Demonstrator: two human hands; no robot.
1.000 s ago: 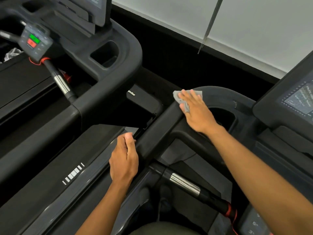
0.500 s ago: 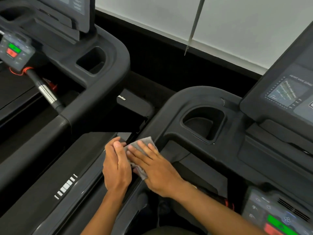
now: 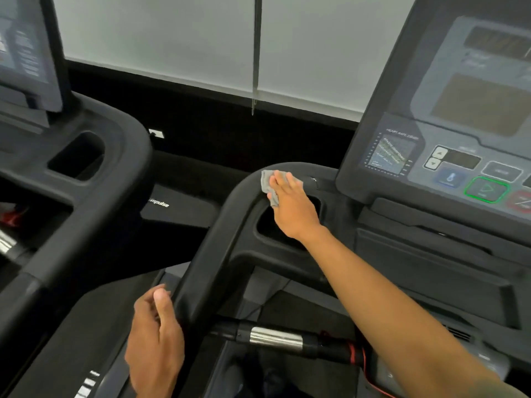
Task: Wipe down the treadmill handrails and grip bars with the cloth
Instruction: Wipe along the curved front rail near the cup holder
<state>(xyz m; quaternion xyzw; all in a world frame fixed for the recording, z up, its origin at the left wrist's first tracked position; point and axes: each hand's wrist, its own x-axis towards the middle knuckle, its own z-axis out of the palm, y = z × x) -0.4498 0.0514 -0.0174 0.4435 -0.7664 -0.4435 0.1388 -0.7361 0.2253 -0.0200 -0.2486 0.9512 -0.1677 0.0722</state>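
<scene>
A black treadmill handrail [image 3: 218, 248] curves from the lower middle up to the console's left corner. My right hand [image 3: 290, 205] lies flat on the top of that curve and presses a small grey cloth [image 3: 268, 183] against it. The cloth sticks out past my fingertips to the left. My left hand [image 3: 156, 340] rests against the outer side of the rail's lower part, fingers loosely curled and holding nothing. A grip bar [image 3: 275, 338] with a shiny metal sleeve runs to the right below the rail.
The console [image 3: 448, 156] with its buttons and screen stands right beside my right hand. A cup recess [image 3: 275, 225] opens under my right palm. A second treadmill's rail [image 3: 94, 208] and console fill the left. A red cord [image 3: 356, 354] hangs off the grip bar.
My right hand has slid the cloth from the rail's lower part, next to my left hand, back up to the top curve. The view has tilted up toward the console.
</scene>
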